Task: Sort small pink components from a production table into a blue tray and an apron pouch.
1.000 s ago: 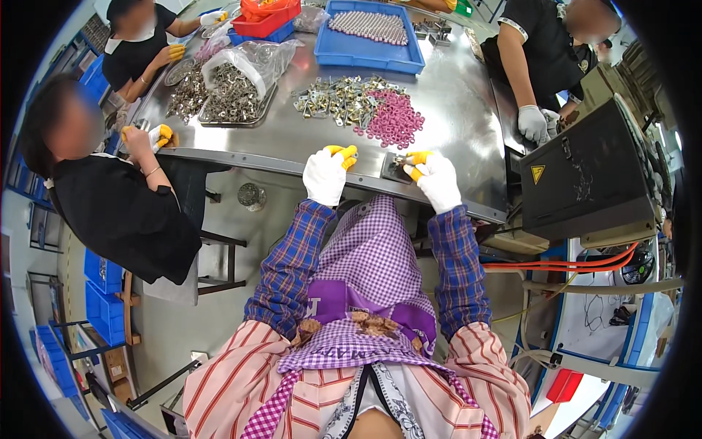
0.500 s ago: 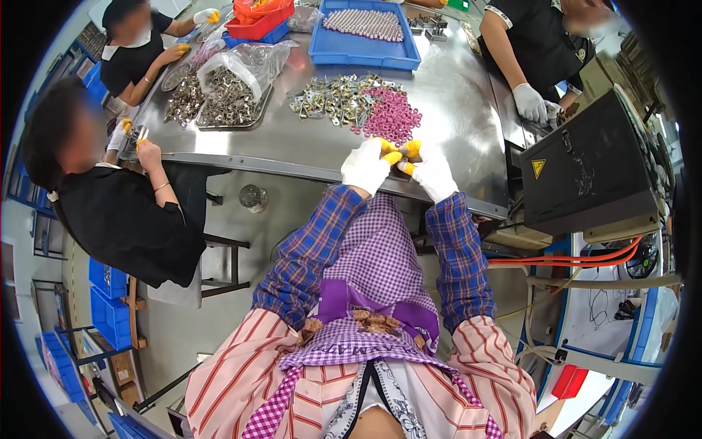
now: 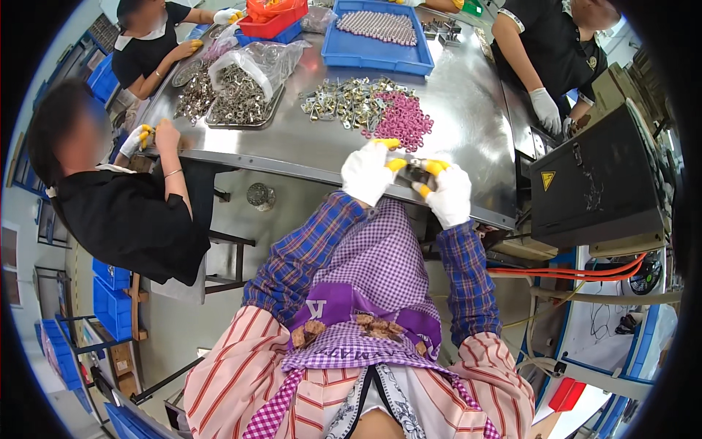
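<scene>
**Two gloved hands on one small metal part at the table's near edge**

Landmark: the steel table [image 3: 292, 150]. All places are given against it.

The left hand [image 3: 368, 172] and right hand [image 3: 447, 192], both in white gloves with yellow fingertips, sit close together at the table's near edge. Between them is a small dark metal part [image 3: 415, 171], pinched from both sides: left fingertips on its left end, right fingertips on its right end. Both hands appear clamped on it.

Further in on the table, just beyond the hands, lies a heap of pink rings [image 3: 401, 121]; touching its left side is a heap of silver metal pieces [image 3: 344, 102]. At the far edge stands a blue tray [image 3: 380, 33] of pale parts. Toward the table's left side is a metal tray [image 3: 238, 99] of brown-grey pieces with a clear bag [image 3: 267, 58] over it.

Judgement on handling: the part is small and the gloves are thick, so it seems best gripped with the fingertips only, wrists braced on the table edge, and kept over the table so a slip lands on steel rather than in the lap.

Unclear: the part's shape is mostly covered by fingers, and whether a ring is already on it cannot be told. Other people's hands work at the table's left and right sides, and the fisheye rim cuts off its far end.
</scene>
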Demonstrator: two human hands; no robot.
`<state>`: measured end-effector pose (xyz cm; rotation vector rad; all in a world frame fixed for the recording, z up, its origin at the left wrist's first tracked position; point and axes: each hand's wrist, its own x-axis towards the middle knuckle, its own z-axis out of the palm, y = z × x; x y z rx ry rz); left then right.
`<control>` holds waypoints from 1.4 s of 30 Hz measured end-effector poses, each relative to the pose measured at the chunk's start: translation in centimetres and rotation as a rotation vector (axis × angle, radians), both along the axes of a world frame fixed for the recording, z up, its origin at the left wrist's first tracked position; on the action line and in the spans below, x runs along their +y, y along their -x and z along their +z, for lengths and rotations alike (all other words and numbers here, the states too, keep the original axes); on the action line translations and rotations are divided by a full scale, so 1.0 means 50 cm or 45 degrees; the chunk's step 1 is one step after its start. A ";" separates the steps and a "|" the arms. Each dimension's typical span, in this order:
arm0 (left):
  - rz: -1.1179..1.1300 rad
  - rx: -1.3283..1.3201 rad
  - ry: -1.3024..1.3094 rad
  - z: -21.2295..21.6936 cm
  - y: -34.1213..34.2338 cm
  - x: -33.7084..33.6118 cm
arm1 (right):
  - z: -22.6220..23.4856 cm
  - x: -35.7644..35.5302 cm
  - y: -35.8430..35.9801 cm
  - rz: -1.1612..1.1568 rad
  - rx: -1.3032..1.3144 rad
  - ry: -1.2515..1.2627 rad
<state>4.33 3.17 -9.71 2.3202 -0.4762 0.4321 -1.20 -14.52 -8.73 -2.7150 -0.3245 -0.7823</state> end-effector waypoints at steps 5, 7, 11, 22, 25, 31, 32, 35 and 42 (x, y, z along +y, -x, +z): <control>-0.025 0.103 -0.213 -0.018 -0.047 0.064 | -0.012 -0.123 -0.027 -0.710 0.393 -0.232; -0.106 0.080 -0.260 -0.011 -0.066 0.049 | -0.020 -0.176 -0.081 -0.821 0.404 -0.189; -0.314 0.030 -0.382 -0.005 -0.092 -0.001 | -0.031 -0.233 -0.144 -1.123 0.450 -0.030; -0.107 0.148 -0.346 -0.016 -0.128 -0.068 | -0.033 -0.233 -0.153 -1.077 0.390 -0.097; -0.183 0.220 -0.141 -0.022 -0.121 -0.048 | -0.032 -0.229 -0.158 -1.062 0.406 -0.132; 0.086 0.210 0.345 -0.019 -0.096 0.029 | -0.046 -0.250 -0.158 -1.051 0.383 -0.135; 0.159 0.142 0.216 -0.025 -0.103 0.045 | -0.046 -0.250 -0.160 -1.054 0.350 -0.122; 0.364 -0.068 -0.172 -0.045 -0.131 0.082 | -0.045 -0.251 -0.165 -1.075 0.241 -0.087; 0.237 -0.025 -0.151 -0.086 -0.171 0.097 | -0.060 -0.137 -0.141 -0.518 0.197 -0.995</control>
